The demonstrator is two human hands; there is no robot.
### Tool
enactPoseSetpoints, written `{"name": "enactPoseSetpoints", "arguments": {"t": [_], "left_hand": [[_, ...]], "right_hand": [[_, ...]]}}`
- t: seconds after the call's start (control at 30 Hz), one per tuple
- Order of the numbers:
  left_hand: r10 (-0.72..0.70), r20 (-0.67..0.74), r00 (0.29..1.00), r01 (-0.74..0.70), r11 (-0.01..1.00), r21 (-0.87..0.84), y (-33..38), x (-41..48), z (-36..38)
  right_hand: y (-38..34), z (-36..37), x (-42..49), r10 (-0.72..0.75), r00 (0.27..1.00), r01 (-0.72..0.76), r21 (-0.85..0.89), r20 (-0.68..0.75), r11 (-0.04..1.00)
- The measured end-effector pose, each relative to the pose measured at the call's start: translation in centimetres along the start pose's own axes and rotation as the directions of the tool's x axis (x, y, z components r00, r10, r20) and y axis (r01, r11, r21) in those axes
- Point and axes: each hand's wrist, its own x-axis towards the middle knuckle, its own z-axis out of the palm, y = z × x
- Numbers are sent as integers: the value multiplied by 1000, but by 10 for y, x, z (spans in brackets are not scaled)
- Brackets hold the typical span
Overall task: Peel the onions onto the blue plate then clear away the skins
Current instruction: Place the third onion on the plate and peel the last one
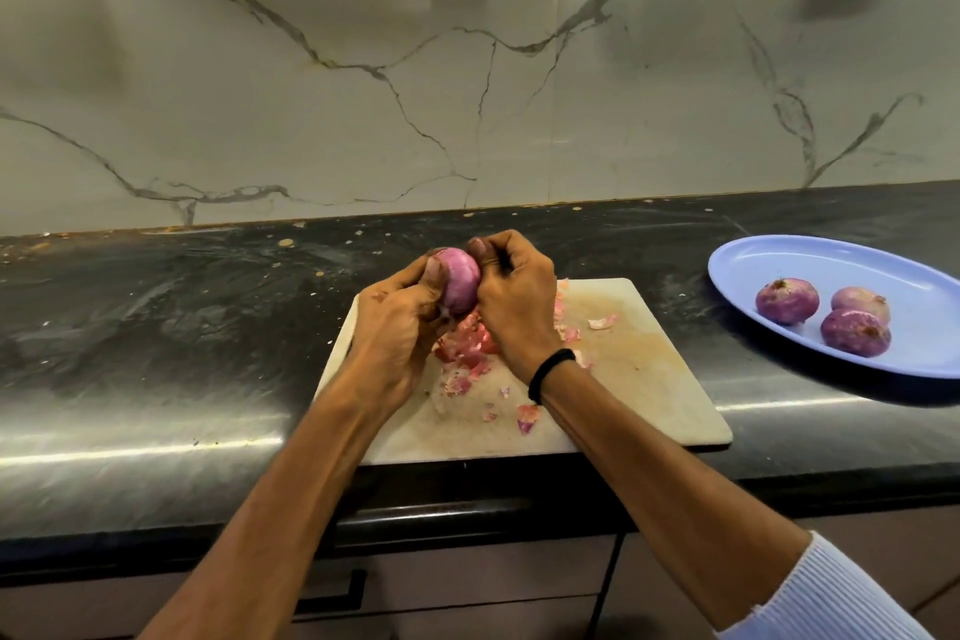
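Risk: the onion (pixel 460 286) is held above the board (pixel 649 379), well apart from the plate (pixel 779 255). A hard pull on the skin could, I judge, slip it from my grip onto the surface (pixel 156 327). Left hand (pixel 400 327) is curled round the onion. Right hand (pixel 511 296) is curled, thumb pinching at its top. Skins (pixel 467 353) lie on the board below.
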Motion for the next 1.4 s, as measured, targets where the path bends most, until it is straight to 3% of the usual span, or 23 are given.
{"name": "enactPoseSetpoints", "arguments": {"t": [0.2, 0.33, 0.5, 0.77, 1.07, 1.23, 1.4], "left_hand": [[-73, -43, 996, 66, 987, -149, 12, 0, 3], [-102, -76, 992, 82, 970, -229, 18, -2, 3], [-96, -117, 988, 76, 982, -171, 15, 1, -5], [4, -37, 999, -2, 999, 43, 7, 2, -7], [-45, -5, 999, 45, 991, 123, 0, 2, -7], [-63, 24, 998, 61, 995, 77, 3, 0, -1], [-62, -41, 997, 62, 998, -7, 9, 1, -3]], "right_hand": [[-3, -2, 3, 74, 995, -81, 107, 64, 991], [-8, -8, -1, 4, 984, -36, 175, 178, 984], [-5, -6, -2, -164, 970, 156, 57, 180, 986], [-2, 0, -6, -187, 981, 188, -27, 60, 982], [7, 2, -5, -290, 957, 281, -197, -19, 939], [5, -1, 1, -150, 988, 145, -166, -19, 975], [4, -11, 10, 96, 995, -93, 80, -29, 992]]}}
